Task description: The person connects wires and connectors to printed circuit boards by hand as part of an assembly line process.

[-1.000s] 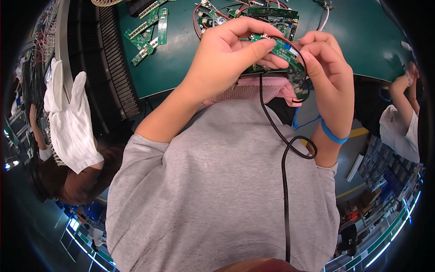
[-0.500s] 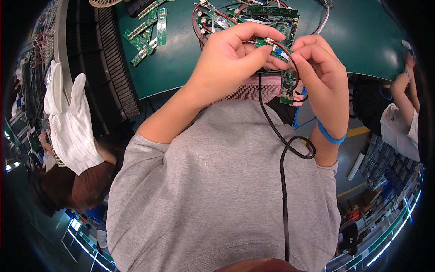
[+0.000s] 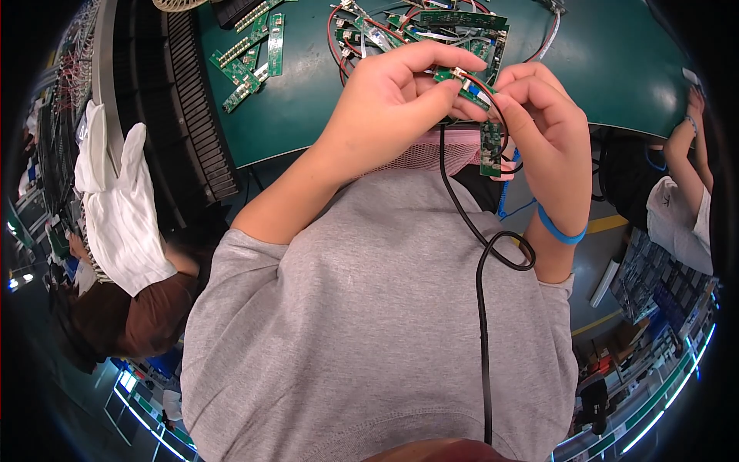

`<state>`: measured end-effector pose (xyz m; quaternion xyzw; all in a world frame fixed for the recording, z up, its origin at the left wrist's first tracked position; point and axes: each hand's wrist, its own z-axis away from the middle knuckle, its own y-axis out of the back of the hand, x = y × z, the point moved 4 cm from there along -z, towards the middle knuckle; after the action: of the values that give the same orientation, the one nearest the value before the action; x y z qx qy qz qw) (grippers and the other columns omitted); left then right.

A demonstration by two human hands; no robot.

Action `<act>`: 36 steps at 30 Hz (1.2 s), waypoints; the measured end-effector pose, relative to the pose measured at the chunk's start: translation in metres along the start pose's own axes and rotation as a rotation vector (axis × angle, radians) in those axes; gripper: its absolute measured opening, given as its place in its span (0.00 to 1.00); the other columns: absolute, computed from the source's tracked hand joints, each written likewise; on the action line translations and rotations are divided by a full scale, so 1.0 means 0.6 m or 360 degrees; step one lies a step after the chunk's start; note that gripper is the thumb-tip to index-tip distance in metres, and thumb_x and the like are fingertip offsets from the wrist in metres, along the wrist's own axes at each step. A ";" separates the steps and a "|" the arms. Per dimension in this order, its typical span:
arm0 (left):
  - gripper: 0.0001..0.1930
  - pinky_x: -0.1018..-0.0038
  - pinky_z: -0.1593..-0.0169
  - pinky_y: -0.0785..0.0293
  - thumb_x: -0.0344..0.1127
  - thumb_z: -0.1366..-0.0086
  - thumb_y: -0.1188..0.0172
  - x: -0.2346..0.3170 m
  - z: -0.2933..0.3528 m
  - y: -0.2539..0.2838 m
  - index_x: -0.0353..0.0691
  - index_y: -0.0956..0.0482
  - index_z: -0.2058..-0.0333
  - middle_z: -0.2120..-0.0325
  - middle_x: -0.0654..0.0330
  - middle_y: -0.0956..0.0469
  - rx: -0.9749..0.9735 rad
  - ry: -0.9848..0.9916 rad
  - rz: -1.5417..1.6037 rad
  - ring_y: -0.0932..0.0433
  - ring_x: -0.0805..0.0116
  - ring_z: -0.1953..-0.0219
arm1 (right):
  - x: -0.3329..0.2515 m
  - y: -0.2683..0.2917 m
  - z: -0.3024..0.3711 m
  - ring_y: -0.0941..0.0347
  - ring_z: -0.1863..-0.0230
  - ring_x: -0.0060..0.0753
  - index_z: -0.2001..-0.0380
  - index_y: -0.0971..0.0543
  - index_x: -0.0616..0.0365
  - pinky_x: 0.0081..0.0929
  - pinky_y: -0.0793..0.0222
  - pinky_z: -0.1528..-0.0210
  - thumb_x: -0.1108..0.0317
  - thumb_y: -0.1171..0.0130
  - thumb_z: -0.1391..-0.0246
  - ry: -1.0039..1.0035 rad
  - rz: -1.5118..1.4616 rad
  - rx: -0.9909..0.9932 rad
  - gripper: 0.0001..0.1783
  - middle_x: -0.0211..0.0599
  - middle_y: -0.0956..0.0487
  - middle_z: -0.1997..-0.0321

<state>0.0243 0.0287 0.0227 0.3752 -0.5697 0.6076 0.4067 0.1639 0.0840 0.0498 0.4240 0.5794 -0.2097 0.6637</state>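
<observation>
Above the table's near edge I hold a small green circuit board [image 3: 445,75] with white connectors. My left hand [image 3: 392,92] pinches its left end between thumb and fingers. My right hand [image 3: 548,115] is closed at the board's right end, thumb and forefinger pressed together; its exact grip is partly hidden. A red and black wire [image 3: 493,96] arches from a connector over the board toward my right hand. Below that hand a second narrow green board [image 3: 490,154] hangs upright. Just beyond my fingers lie more circuit boards [image 3: 462,19] with wires.
Several narrow green boards [image 3: 275,46] lie at the far left of the green table [image 3: 616,69]. A black ribbed conveyor [image 3: 173,100] runs along its left side. A black cable [image 3: 481,285] loops down over my shirt. Other people work at left and right.
The hanging board has swung very slightly to the right. My hands keep almost the same place and grip.
</observation>
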 end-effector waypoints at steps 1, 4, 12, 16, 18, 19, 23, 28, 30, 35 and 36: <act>0.12 0.73 0.57 0.24 0.22 0.39 0.54 0.000 0.000 0.000 0.26 0.32 0.56 0.62 0.53 0.27 0.0000 0.0013 -0.0007 0.22 0.63 0.64 | 0.000 0.000 0.000 0.32 0.71 0.22 0.76 0.27 0.68 0.17 0.36 0.67 0.77 0.46 0.54 0.0001 0.0000 -0.0001 0.04 0.36 0.28 0.70; 0.12 0.73 0.57 0.24 0.22 0.39 0.54 0.001 0.000 -0.001 0.26 0.32 0.56 0.61 0.53 0.27 -0.0009 0.0003 -0.0008 0.22 0.63 0.63 | 0.000 0.000 -0.001 0.32 0.71 0.21 0.76 0.27 0.68 0.16 0.35 0.67 0.77 0.46 0.54 -0.0026 -0.0009 -0.0003 0.04 0.36 0.28 0.70; 0.14 0.74 0.57 0.24 0.21 0.39 0.54 0.000 0.004 0.000 0.26 0.33 0.54 0.60 0.53 0.28 -0.0014 -0.0047 -0.0035 0.23 0.64 0.63 | 0.001 -0.003 0.000 0.31 0.71 0.21 0.77 0.28 0.69 0.16 0.35 0.68 0.77 0.46 0.54 -0.0063 -0.0061 0.0001 0.04 0.36 0.28 0.70; 0.15 0.74 0.57 0.25 0.21 0.39 0.54 0.001 0.007 0.001 0.26 0.34 0.52 0.60 0.52 0.28 -0.0020 -0.0088 -0.0067 0.23 0.66 0.63 | -0.001 -0.005 0.000 0.31 0.71 0.21 0.77 0.28 0.68 0.16 0.35 0.68 0.77 0.46 0.53 -0.0062 -0.0060 -0.0004 0.04 0.35 0.28 0.69; 0.15 0.74 0.57 0.25 0.21 0.39 0.54 0.001 0.005 0.003 0.26 0.34 0.52 0.61 0.52 0.27 -0.0023 -0.0099 -0.0079 0.23 0.66 0.63 | -0.001 -0.006 0.000 0.31 0.71 0.21 0.76 0.28 0.69 0.16 0.35 0.67 0.77 0.46 0.53 -0.0068 -0.0048 -0.0006 0.04 0.35 0.28 0.69; 0.15 0.74 0.57 0.25 0.21 0.39 0.55 0.000 0.004 0.004 0.26 0.33 0.52 0.61 0.52 0.27 -0.0025 -0.0110 -0.0092 0.23 0.66 0.63 | -0.001 -0.007 -0.002 0.31 0.71 0.21 0.76 0.28 0.69 0.16 0.35 0.67 0.77 0.46 0.53 -0.0072 -0.0047 -0.0007 0.04 0.35 0.28 0.69; 0.15 0.75 0.57 0.25 0.21 0.39 0.54 0.004 0.009 0.000 0.26 0.33 0.52 0.61 0.53 0.27 -0.0027 -0.0137 -0.0102 0.23 0.66 0.63 | -0.004 -0.006 0.000 0.31 0.71 0.21 0.76 0.28 0.69 0.16 0.34 0.67 0.77 0.46 0.53 -0.0007 -0.0042 0.0001 0.04 0.36 0.28 0.69; 0.14 0.80 0.60 0.27 0.22 0.40 0.51 0.006 0.005 -0.003 0.28 0.31 0.55 0.63 0.58 0.26 0.0074 -0.0217 -0.0097 0.24 0.72 0.66 | -0.002 -0.009 -0.004 0.31 0.71 0.21 0.76 0.28 0.68 0.16 0.34 0.67 0.78 0.46 0.53 0.0026 -0.0027 0.0024 0.04 0.36 0.29 0.69; 0.13 0.82 0.62 0.28 0.22 0.40 0.50 0.005 0.003 0.002 0.29 0.30 0.56 0.64 0.60 0.27 0.0053 -0.0235 -0.0199 0.25 0.75 0.68 | -0.007 -0.013 -0.004 0.32 0.72 0.21 0.76 0.29 0.68 0.16 0.35 0.69 0.78 0.46 0.54 0.0123 0.0008 0.0037 0.03 0.36 0.29 0.70; 0.09 0.86 0.71 0.34 0.24 0.41 0.47 0.012 -0.005 -0.004 0.33 0.30 0.60 0.70 0.65 0.29 0.0074 -0.0205 -0.0180 0.31 0.82 0.75 | -0.014 -0.017 -0.003 0.34 0.74 0.26 0.78 0.30 0.67 0.19 0.37 0.72 0.80 0.45 0.56 0.0303 0.0131 0.0120 0.04 0.37 0.30 0.72; 0.07 0.86 0.74 0.36 0.23 0.41 0.48 0.010 -0.008 -0.002 0.33 0.31 0.63 0.72 0.65 0.30 0.0074 -0.0215 -0.0182 0.32 0.82 0.76 | -0.015 -0.016 -0.004 0.33 0.73 0.25 0.77 0.30 0.67 0.18 0.36 0.71 0.79 0.45 0.55 0.0314 0.0150 0.0112 0.04 0.37 0.30 0.71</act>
<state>0.0231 0.0340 0.0282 0.4566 -0.5591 0.5699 0.3926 0.1527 0.0784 0.0555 0.4923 0.6136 -0.1556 0.5973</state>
